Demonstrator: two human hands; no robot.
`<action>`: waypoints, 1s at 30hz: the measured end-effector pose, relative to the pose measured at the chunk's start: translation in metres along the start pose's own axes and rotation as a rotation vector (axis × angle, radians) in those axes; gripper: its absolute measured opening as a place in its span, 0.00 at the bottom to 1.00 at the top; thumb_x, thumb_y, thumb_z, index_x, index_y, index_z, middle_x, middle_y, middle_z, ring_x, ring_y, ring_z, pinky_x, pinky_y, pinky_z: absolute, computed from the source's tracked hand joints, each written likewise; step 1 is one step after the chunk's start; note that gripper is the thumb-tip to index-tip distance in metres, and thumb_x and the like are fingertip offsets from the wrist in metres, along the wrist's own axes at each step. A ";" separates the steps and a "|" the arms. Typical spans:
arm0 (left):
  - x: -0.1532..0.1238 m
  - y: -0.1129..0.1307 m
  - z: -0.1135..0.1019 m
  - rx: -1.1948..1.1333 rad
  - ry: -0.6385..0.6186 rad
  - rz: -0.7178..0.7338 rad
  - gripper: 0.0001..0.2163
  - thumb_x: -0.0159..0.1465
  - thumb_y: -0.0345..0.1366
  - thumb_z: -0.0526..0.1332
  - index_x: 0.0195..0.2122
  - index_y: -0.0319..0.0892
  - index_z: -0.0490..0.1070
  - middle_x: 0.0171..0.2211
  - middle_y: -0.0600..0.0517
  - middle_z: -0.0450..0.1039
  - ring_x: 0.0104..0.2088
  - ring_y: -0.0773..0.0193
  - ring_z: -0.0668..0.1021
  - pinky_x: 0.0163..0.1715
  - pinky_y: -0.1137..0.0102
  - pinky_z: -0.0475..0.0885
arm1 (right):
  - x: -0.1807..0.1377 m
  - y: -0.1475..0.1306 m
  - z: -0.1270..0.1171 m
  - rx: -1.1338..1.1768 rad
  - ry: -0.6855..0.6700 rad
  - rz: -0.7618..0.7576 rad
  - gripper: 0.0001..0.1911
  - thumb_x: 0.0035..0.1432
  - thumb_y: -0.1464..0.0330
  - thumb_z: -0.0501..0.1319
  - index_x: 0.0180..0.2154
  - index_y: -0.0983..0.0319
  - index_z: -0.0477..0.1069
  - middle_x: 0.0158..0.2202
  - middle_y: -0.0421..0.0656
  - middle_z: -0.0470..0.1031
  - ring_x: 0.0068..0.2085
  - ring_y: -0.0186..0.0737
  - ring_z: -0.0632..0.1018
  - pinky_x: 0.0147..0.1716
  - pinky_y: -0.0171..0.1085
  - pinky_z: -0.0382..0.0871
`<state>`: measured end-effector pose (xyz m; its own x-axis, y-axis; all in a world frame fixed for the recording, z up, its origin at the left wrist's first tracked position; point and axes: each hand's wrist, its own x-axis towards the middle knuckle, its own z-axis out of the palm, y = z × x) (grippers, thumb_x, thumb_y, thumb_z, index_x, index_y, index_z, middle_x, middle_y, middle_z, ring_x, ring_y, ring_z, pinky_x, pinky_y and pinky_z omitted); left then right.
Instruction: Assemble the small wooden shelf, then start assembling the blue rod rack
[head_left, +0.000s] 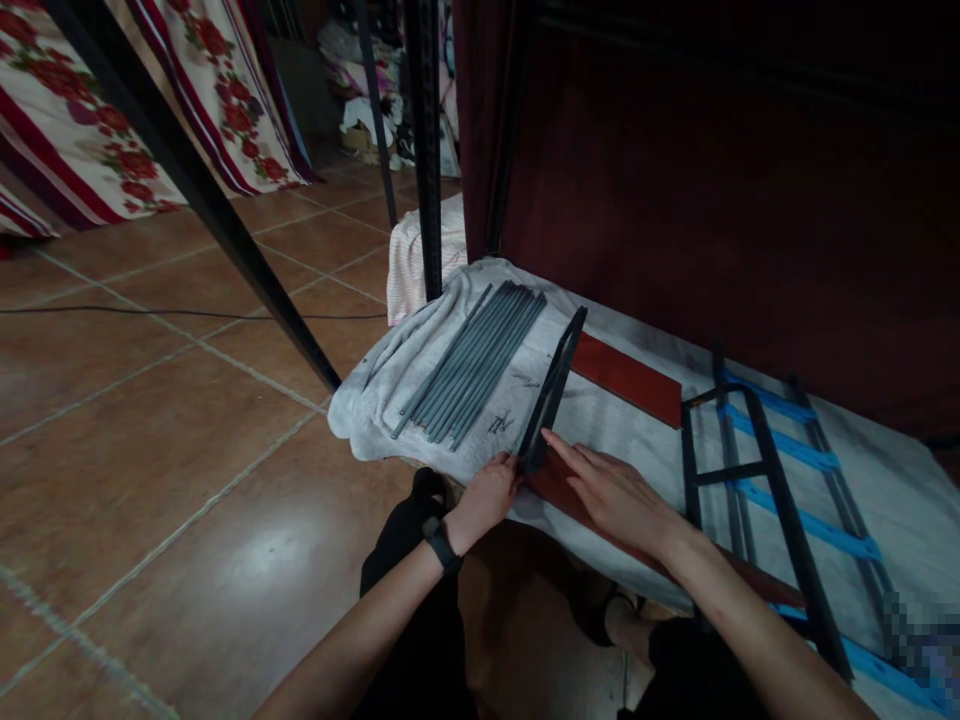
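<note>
A narrow black frame [564, 375] stands at a slant on the pale towel-like cloth [427, 350]. My left hand [489, 495], with a dark band on its wrist, has its fingers closed on the frame's near lower corner. The index finger of my right hand [611, 490] is stretched out against the side of the frame, its other fingers loosely extended. Left of the frame, several grey rods [476, 365] lie side by side. Between rods and frame are small dark screw-like pieces [499, 422]. A reddish-brown board [630, 380] runs right from the frame.
A second black frame [731, 470] stands at the right end of the board. Beyond it lie grey bars with blue strips [840, 530]. Black uprights [424, 150] rise at the cloth's left side, and a dark red curtain [675, 200] hangs behind. Tiled floor [187, 430] spreads left.
</note>
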<state>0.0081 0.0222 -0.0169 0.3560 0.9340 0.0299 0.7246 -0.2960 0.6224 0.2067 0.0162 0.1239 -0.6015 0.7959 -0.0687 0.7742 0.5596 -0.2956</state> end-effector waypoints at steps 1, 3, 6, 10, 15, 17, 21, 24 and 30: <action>-0.002 0.001 -0.001 -0.004 0.008 0.002 0.13 0.67 0.28 0.53 0.51 0.34 0.71 0.48 0.36 0.76 0.52 0.52 0.77 0.56 0.59 0.69 | 0.001 0.000 0.000 0.007 -0.005 -0.003 0.39 0.63 0.76 0.48 0.71 0.49 0.38 0.59 0.46 0.71 0.54 0.45 0.77 0.53 0.48 0.73; -0.005 0.002 -0.004 -0.025 0.022 0.012 0.16 0.65 0.25 0.52 0.52 0.33 0.71 0.50 0.33 0.75 0.54 0.50 0.76 0.57 0.58 0.68 | 0.004 0.000 0.000 0.027 -0.012 0.003 0.39 0.62 0.76 0.49 0.71 0.49 0.40 0.60 0.45 0.71 0.54 0.45 0.77 0.53 0.47 0.73; -0.006 -0.002 -0.014 -0.103 -0.019 0.075 0.22 0.58 0.17 0.50 0.52 0.32 0.73 0.49 0.34 0.76 0.54 0.51 0.77 0.56 0.60 0.68 | 0.010 -0.002 -0.001 0.057 -0.028 0.031 0.37 0.62 0.75 0.49 0.70 0.49 0.46 0.59 0.42 0.72 0.54 0.44 0.78 0.53 0.47 0.74; 0.013 -0.021 -0.040 -0.300 -0.074 0.048 0.20 0.58 0.19 0.52 0.45 0.39 0.78 0.37 0.45 0.81 0.39 0.57 0.81 0.44 0.67 0.73 | 0.015 -0.004 -0.002 0.069 -0.041 0.062 0.35 0.64 0.73 0.49 0.69 0.52 0.47 0.59 0.43 0.73 0.52 0.45 0.79 0.51 0.47 0.75; 0.062 -0.046 -0.058 -0.267 0.234 -0.220 0.15 0.62 0.24 0.53 0.43 0.35 0.78 0.36 0.44 0.80 0.35 0.59 0.79 0.40 0.67 0.72 | 0.012 0.002 0.002 0.060 -0.051 0.054 0.36 0.64 0.72 0.50 0.70 0.50 0.45 0.58 0.42 0.74 0.52 0.45 0.79 0.52 0.47 0.74; 0.077 -0.051 -0.054 -0.240 0.224 -0.207 0.12 0.61 0.24 0.54 0.38 0.35 0.78 0.35 0.44 0.79 0.34 0.60 0.78 0.39 0.68 0.71 | 0.010 0.003 0.003 0.058 -0.052 0.055 0.35 0.65 0.72 0.49 0.70 0.49 0.44 0.59 0.41 0.73 0.52 0.44 0.79 0.52 0.48 0.74; 0.085 -0.055 -0.044 -0.203 0.170 -0.130 0.09 0.57 0.21 0.56 0.25 0.39 0.73 0.29 0.48 0.73 0.31 0.62 0.74 0.37 0.68 0.69 | 0.009 0.004 0.003 0.082 -0.047 0.050 0.32 0.68 0.70 0.47 0.70 0.48 0.45 0.58 0.41 0.74 0.52 0.42 0.79 0.52 0.45 0.75; 0.084 -0.057 -0.043 -0.184 0.137 -0.084 0.10 0.56 0.21 0.56 0.23 0.41 0.69 0.27 0.51 0.69 0.29 0.63 0.70 0.35 0.69 0.67 | 0.011 0.002 0.000 0.105 -0.040 0.044 0.31 0.68 0.70 0.48 0.69 0.48 0.47 0.56 0.40 0.75 0.51 0.41 0.79 0.52 0.43 0.74; 0.085 -0.054 -0.046 -0.142 0.115 -0.091 0.11 0.59 0.21 0.55 0.24 0.42 0.68 0.24 0.51 0.66 0.28 0.62 0.70 0.39 0.68 0.68 | 0.013 0.002 -0.002 0.116 -0.043 0.068 0.30 0.68 0.68 0.48 0.69 0.45 0.48 0.56 0.40 0.75 0.52 0.42 0.79 0.53 0.46 0.75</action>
<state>-0.0280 0.1273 -0.0121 0.2177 0.9746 0.0526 0.6573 -0.1862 0.7302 0.2011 0.0284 0.1245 -0.5579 0.8193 -0.1321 0.7873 0.4721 -0.3966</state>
